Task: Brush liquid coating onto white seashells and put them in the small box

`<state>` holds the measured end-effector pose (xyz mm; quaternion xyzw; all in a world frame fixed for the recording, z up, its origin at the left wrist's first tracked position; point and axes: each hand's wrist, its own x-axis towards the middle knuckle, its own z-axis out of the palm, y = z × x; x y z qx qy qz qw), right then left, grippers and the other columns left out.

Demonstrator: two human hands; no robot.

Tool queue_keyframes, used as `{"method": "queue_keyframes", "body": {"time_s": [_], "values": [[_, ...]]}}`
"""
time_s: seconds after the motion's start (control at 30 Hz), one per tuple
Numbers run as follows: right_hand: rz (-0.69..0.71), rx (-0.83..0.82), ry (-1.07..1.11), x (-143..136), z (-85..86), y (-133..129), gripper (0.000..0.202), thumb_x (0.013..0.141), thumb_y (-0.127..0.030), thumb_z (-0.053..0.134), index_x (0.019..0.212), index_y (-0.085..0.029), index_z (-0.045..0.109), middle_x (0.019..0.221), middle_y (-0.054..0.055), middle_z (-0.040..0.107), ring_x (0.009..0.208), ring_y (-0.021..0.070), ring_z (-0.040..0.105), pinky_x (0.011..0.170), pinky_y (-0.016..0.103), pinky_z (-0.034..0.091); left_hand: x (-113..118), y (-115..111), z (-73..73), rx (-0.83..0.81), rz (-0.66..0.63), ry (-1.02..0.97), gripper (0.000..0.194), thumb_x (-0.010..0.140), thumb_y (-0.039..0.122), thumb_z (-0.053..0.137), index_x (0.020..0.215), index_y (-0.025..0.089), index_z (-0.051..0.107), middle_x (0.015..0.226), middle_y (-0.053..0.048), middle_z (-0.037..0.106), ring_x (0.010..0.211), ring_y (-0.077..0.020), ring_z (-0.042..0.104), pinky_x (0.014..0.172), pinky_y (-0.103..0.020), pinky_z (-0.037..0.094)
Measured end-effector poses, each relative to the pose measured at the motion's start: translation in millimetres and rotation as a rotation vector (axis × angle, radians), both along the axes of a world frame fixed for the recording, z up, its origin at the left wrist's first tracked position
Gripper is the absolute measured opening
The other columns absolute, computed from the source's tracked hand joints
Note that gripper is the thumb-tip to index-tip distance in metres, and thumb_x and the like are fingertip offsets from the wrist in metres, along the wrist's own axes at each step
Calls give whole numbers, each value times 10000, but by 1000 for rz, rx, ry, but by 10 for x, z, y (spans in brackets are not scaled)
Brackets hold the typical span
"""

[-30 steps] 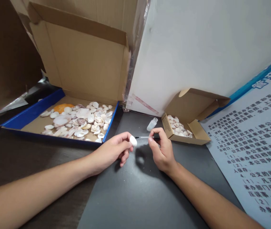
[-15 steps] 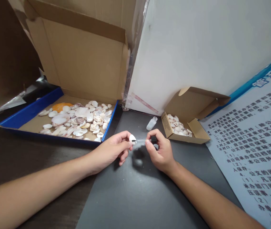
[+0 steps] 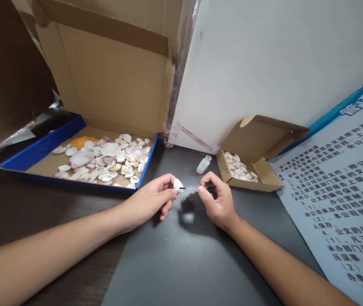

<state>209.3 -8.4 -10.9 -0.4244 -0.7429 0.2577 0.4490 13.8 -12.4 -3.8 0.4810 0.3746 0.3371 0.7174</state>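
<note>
A small white seashell (image 3: 178,185) is pinched between the thumb and fingers of my left hand (image 3: 159,193). My right hand (image 3: 217,199) is closed on the black cap of a small brush (image 3: 191,188), whose thin clear stem points left. The dark brush tip lies at the shell's right edge; whether it touches is hard to tell. Beyond my hands a small translucent bottle (image 3: 204,164) stands uncapped on the grey mat (image 3: 168,259). Both hands are above the mat, and their shadow falls between them.
At the left is an open blue-edged cardboard box (image 3: 75,187) with many shells (image 3: 111,159) in it. A smaller open carton (image 3: 266,185) holds more shells at the right. A printed sheet (image 3: 337,204) covers the right side, and a white panel (image 3: 264,63) rises behind.
My right hand has drawn the brush slightly to the right, so its tip sits nearer the shell's right edge. My left hand keeps the shell in nearly the same place.
</note>
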Motion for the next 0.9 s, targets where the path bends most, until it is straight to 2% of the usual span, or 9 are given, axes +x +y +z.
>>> {"method": "queue_keyframes", "body": {"time_s": [0.07, 0.2, 0.37, 0.5, 0.67, 0.8, 0.9], "values": [[22, -2, -23, -4, 5, 0, 156, 857, -258, 549, 744, -227, 447, 531, -86, 365, 444, 93, 341, 454, 226, 297, -1, -5, 8, 0, -1, 7, 133, 850, 285, 564, 851, 208, 456, 597, 93, 436, 426, -53, 382, 420, -178, 378], [-68, -18, 5, -10, 5, 9, 162, 875, -264, 522, 744, -229, 432, 531, -87, 343, 447, 94, 324, 450, 224, 284, -1, -12, 15, -2, 9, 4, 130, 847, 281, 558, 849, 209, 449, 616, 87, 448, 428, -51, 384, 416, -177, 378], [5, -21, -5, -7, -5, 16, 157, 872, -276, 527, 751, -227, 440, 540, -84, 354, 458, 96, 332, 460, 224, 292, 3, -12, 31, 3, 11, 4, 146, 841, 288, 569, 836, 208, 447, 625, 87, 452, 421, -48, 384, 412, -179, 376], [-71, -29, 1, -3, -3, 16, 164, 880, -268, 521, 748, -227, 433, 534, -87, 345, 454, 95, 327, 456, 222, 285, 3, -10, 36, 0, 9, 12, 125, 847, 272, 553, 838, 207, 447, 598, 91, 448, 427, -50, 385, 420, -172, 375], [21, -31, -13, -3, 4, 17, 160, 867, -285, 542, 755, -227, 444, 546, -83, 358, 462, 97, 335, 465, 224, 295, -1, -8, 17, -5, -13, 20, 132, 839, 277, 561, 838, 211, 447, 551, 99, 425, 414, -58, 370, 420, -177, 372], [-85, -40, 15, -3, -2, 27, 181, 882, -291, 521, 741, -228, 427, 540, -84, 343, 463, 98, 321, 462, 224, 290, -7, -15, 29, 0, -26, 27, 142, 850, 303, 563, 864, 208, 459, 561, 93, 444, 420, -58, 370, 430, -178, 366], [-20, -28, 29, 3, -7, 23, 180, 881, -303, 519, 743, -229, 429, 548, -78, 353, 470, 101, 332, 469, 228, 303, -7, -18, 44, 10, -28, 27, 165, 855, 325, 571, 856, 210, 452, 555, 98, 436, 419, -59, 378, 427, -178, 363]]}}
